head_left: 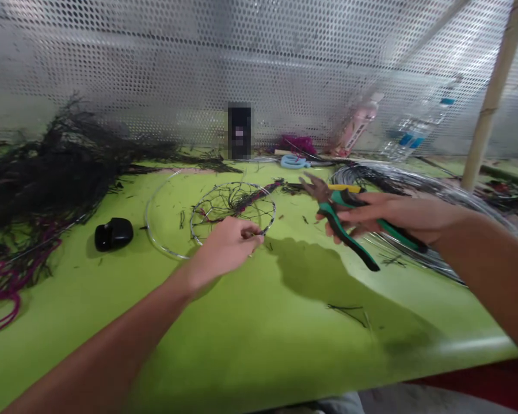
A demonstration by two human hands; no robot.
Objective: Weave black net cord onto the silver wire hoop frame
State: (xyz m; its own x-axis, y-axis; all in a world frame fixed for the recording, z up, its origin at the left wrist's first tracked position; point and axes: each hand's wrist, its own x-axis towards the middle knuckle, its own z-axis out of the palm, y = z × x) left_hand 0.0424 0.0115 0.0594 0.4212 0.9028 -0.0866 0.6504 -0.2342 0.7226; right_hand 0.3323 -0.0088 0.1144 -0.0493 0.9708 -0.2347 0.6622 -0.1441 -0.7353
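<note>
My left hand (227,244) is closed in a pinch on the near rim of a wire ring (233,208) that is webbed with dark thread and lies on the lime-green table (259,333). My right hand (384,215) is wrapped round the green-and-black handles of a pair of pliers (343,221). The pliers' jaws point left, a hand's width to the right of the ring and above the table.
A larger bare wire hoop (155,227) lies left of the ring, beside a black lump (113,233). Dark and purple thread (30,190) is heaped at the left, coiled wire (414,184) at the right. Bottles, a dark box and a perforated metal wall stand behind.
</note>
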